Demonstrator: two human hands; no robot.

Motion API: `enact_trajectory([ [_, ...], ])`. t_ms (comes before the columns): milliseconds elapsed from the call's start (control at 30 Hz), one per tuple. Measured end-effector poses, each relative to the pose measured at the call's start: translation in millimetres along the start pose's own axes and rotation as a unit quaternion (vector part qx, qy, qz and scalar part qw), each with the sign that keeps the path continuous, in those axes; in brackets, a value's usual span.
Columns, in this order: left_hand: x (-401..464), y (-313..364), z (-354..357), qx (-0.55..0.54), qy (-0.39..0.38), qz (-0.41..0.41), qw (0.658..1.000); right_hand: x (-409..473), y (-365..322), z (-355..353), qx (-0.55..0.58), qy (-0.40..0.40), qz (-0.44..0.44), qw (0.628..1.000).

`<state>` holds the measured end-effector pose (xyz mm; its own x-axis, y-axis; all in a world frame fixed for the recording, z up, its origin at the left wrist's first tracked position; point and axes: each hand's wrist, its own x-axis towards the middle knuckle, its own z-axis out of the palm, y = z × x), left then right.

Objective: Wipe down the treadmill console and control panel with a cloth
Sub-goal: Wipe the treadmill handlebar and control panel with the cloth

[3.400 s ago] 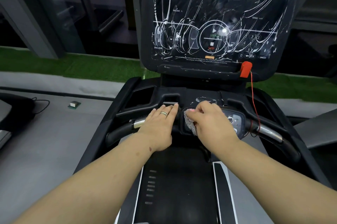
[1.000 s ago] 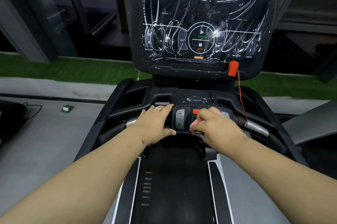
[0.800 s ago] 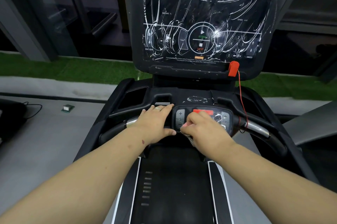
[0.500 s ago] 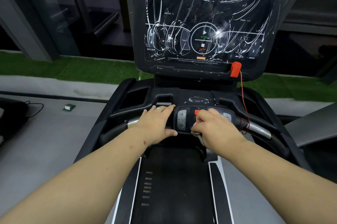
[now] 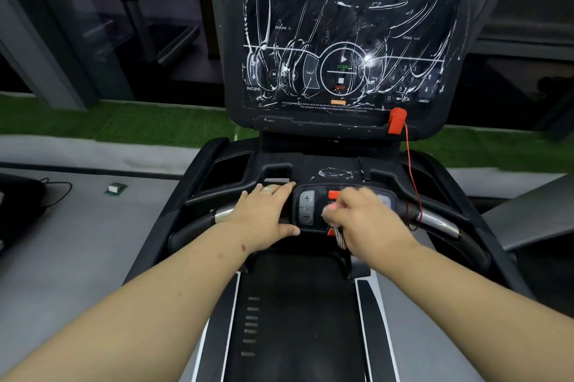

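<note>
**Cloth on the handlebar control panel**

The right hand [image 5: 366, 223] is bunched around a patterned cloth [image 5: 337, 231], pressing it on the control panel [image 5: 306, 207] at 6 o'clock below the console [image 5: 344, 40], whose screen shows white smear streaks. The left hand [image 5: 264, 214], at 9 o'clock of the panel, lies with fingers straight over the handlebar [image 5: 441, 221], thumb beneath.

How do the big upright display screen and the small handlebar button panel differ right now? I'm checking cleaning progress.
The big upright display screen stands bare and untouched, streaked all over with white foamy swirls; the small handlebar button panel shows no such streaks on its visible part. The right hand rubs a checked cloth over the panel; the left hand rests beside it. Both surfaces are black.
</note>
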<state>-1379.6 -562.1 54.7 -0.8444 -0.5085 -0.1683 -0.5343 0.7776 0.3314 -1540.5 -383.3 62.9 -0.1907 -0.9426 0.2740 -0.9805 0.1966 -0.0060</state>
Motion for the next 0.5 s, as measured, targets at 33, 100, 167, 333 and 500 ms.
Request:
enact_trajectory([
  [33, -1, 1, -1, 0.001, 0.000, -0.001, 1.000, -2, 1, 1, 0.003, -0.005, -0.018, 1.000],
  [100, -4, 4, -3, 0.001, -0.006, -0.005, 1.000, 1, 12, -3, 0.019, 0.014, 0.007, 1.000],
  [167, -6, 8, -5, -0.002, -0.009, -0.007, 1.000, 4, 22, -9, 0.030, 0.057, 0.085, 0.994],
  [333, -7, 13, -5, -0.003, 0.000, -0.002, 1.000, -2, -5, 0, 0.020, 0.043, 0.081, 0.996],
  [500, 1, 21, -4, 0.043, 0.057, 0.066, 0.995, -5, 13, -6, 0.048, 0.037, 0.091, 0.994],
])
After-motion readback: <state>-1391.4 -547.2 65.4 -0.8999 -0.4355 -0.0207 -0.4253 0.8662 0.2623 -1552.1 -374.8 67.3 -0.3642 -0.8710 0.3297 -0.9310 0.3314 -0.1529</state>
